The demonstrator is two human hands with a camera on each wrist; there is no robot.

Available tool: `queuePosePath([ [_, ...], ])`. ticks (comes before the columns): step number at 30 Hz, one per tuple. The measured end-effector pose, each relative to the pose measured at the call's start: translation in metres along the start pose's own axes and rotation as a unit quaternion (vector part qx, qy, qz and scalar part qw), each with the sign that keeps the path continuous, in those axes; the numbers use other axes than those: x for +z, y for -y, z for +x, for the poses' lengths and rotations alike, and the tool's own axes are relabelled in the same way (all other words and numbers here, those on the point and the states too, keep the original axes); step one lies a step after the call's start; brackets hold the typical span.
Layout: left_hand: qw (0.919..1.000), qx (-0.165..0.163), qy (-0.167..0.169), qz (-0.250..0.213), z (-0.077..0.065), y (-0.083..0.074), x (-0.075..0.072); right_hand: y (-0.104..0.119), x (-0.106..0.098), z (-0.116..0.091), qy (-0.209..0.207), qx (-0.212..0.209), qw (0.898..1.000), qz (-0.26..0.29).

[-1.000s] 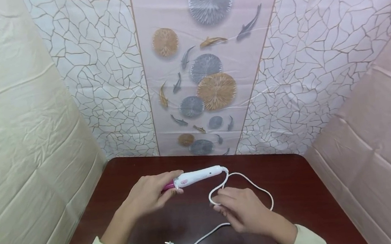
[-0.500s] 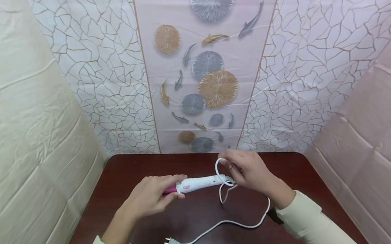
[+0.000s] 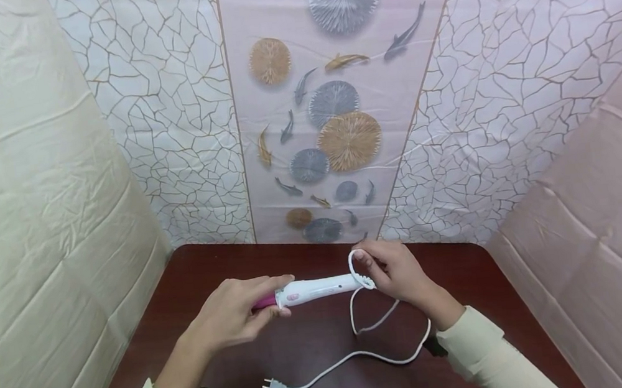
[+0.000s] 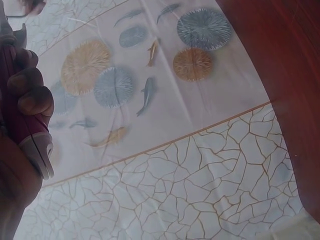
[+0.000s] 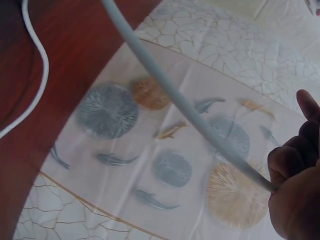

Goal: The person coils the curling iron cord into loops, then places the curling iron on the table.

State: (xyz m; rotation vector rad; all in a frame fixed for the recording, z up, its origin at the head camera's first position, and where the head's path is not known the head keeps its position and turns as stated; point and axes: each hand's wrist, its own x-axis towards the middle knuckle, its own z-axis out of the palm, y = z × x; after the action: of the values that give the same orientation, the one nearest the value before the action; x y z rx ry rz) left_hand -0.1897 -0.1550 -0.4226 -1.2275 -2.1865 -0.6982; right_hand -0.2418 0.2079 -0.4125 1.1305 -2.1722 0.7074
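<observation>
My left hand grips the magenta end of a slim hair straightener, its white handle pointing right. In the left wrist view its magenta body lies within curled fingers. At the handle's cord end my right hand pinches the white power cord, which makes a small loop there. The right wrist view shows the cord running taut into that hand. From there the cord hangs in a larger loop, then trails across the table to a two-pin plug.
Beneath the hands is a dark red-brown table with rounded far corners. A patterned cloth backdrop stands behind it. Plain cream cloth walls close in both sides.
My right hand has moved up and away to the handle's cord end, bringing a cord loop with it. The cord's lower part now curves farther right. My left hand keeps its grip.
</observation>
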Motion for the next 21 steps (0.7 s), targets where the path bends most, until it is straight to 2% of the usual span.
queuePosePath([
  [5, 0.9999, -0.001, -0.016, -0.004, 0.003, 0.002, -0.003, 0.001, 0.008, -0.01, 0.036, 0.045, 0.997, 0.052],
  [8, 0.9997, -0.017, -0.016, -0.002, 0.004, 0.003, -0.005, 0.001, 0.014, -0.016, 0.056, 0.107, 0.986, 0.114],
  [10, 0.9995, -0.029, -0.013, -0.004, 0.003, 0.004, -0.005, 0.001, 0.017, -0.02, 0.064, 0.16, 0.968, 0.183],
  [13, 0.9992, -0.039, -0.007, -0.01, 0.001, 0.004, -0.004, 0.002, 0.023, -0.024, 0.056, 0.236, 0.926, 0.29],
  [14, 0.9992, -0.039, -0.007, -0.01, 0.0, 0.004, -0.003, 0.003, 0.025, -0.025, 0.051, 0.252, 0.915, 0.311],
  [16, 0.9992, -0.038, -0.009, -0.008, 0.001, 0.005, -0.003, 0.006, 0.028, -0.025, 0.039, 0.269, 0.906, 0.324],
  [17, 0.9992, -0.037, -0.01, -0.006, 0.001, 0.005, -0.002, 0.008, 0.029, -0.025, 0.036, 0.272, 0.909, 0.315],
  [18, 0.9992, -0.038, -0.011, -0.003, 0.001, 0.005, -0.002, 0.01, 0.029, -0.025, 0.032, 0.268, 0.917, 0.294],
  [21, 0.9989, -0.045, -0.012, 0.005, 0.002, 0.006, -0.003, 0.02, 0.03, -0.025, 0.02, 0.208, 0.954, 0.213],
])
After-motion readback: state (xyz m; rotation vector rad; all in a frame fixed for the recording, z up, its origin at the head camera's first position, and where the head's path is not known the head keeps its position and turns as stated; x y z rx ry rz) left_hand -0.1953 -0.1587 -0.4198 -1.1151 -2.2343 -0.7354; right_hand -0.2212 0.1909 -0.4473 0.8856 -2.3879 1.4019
